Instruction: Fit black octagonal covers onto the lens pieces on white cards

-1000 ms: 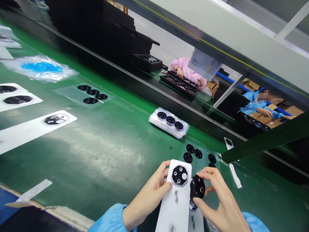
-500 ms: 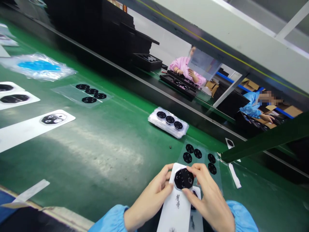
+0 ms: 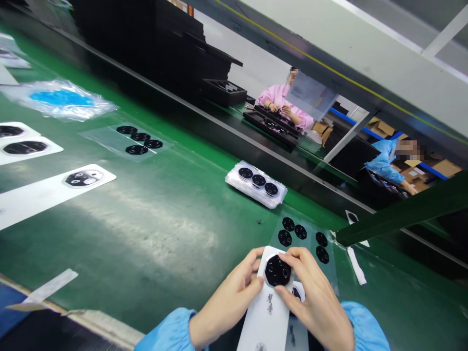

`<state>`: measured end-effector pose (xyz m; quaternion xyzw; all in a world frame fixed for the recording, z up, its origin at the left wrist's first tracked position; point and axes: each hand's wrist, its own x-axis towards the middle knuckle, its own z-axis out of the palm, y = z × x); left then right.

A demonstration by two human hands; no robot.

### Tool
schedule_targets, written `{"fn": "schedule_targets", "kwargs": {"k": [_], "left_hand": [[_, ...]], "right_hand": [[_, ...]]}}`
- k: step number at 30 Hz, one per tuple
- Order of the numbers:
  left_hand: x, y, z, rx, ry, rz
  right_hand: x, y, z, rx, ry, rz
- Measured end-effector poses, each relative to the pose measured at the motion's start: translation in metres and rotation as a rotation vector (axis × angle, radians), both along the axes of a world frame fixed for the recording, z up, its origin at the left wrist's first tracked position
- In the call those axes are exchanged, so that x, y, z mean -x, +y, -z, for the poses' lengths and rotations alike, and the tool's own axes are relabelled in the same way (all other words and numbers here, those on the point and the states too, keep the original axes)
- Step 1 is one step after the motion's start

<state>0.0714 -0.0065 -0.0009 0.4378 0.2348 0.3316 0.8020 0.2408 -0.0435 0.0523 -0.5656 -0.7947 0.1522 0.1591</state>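
Near the bottom centre, my left hand (image 3: 232, 292) grips the left edge of a long white panel (image 3: 266, 317) with dark writing on it. At the panel's top end lies a black octagonal disc (image 3: 278, 269) with small ring marks. My right hand (image 3: 314, 292) pinches this disc, index finger at its upper right edge and thumb at its lower edge. Beneath, a second white panel (image 3: 300, 331) shows partly, with its own dark octagon half hidden by my right hand. Just beyond my hands, a clear film sheet (image 3: 310, 226) carries several black discs.
A stack of clear-wrapped discs (image 3: 237, 183) sits mid-table. Another film sheet (image 3: 106, 139), a plastic bag with blue contents (image 3: 60, 100) and white panels (image 3: 40, 197) are at left. A green post (image 3: 402, 212) stands at right. Two people work beyond the dark ledge.
The disc has shifted slightly left and now sits squarer on the panel's top end. Both hands keep nearly the same place. The view has moved a little.
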Motion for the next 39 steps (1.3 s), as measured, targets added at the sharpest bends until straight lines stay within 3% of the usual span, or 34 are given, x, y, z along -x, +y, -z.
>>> {"fn": "schedule_targets", "kwargs": {"k": [11, 23, 32, 39], "left_hand": [[-0.0001, 0.0001, -0.0008, -0.007, 0.005, -0.003], [-0.0002, -0.0001, 0.0024, -0.041, 0.003, 0.007], [0.0042, -0.0035, 0.0035, -0.254, 0.201, -0.03], [0.0013, -0.0037, 0.0079, -0.291, 0.332, -0.064]], "right_hand": [[-0.0013, -0.0011, 0.0038, -0.05, -0.003, -0.015], [0.0017, 0.0002, 0.002, 0.025, 0.016, 0.013], [0.0051, 0.0028, 0.0018, 0.03, -0.013, 0.07], [0.0058, 0.0021, 0.0051, 0.015, -0.041, 0.117]]}}
